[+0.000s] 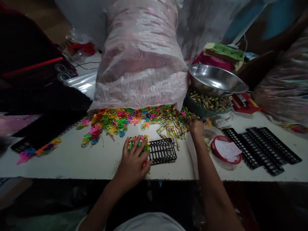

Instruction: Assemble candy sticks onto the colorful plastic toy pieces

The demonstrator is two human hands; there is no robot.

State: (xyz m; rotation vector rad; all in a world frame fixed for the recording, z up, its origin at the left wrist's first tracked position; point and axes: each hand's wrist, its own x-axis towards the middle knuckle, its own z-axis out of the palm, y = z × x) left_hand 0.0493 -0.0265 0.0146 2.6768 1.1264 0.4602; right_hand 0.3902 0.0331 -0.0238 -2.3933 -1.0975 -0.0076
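Note:
My left hand (135,156) lies with fingers spread over the left end of a black plastic grid tray (163,150). Small bright plastic pieces (131,141) show around its fingertips. My right hand (196,129) reaches to the right edge of a heap of small patterned tubes with pale sticks (171,130). Its fingers look curled in, and what they hold is hidden. Behind my left hand spreads a pile of colourful plastic toy pieces (117,120), in green, pink, orange and blue.
A large translucent sack (141,70) stands behind the piles. To the right, a metal bowl (218,80) rests over a green basin (204,110) of tubes. A red basket (226,150) holds paper slips. Several black grid trays (262,149) lie farther right, and another (20,146) lies left.

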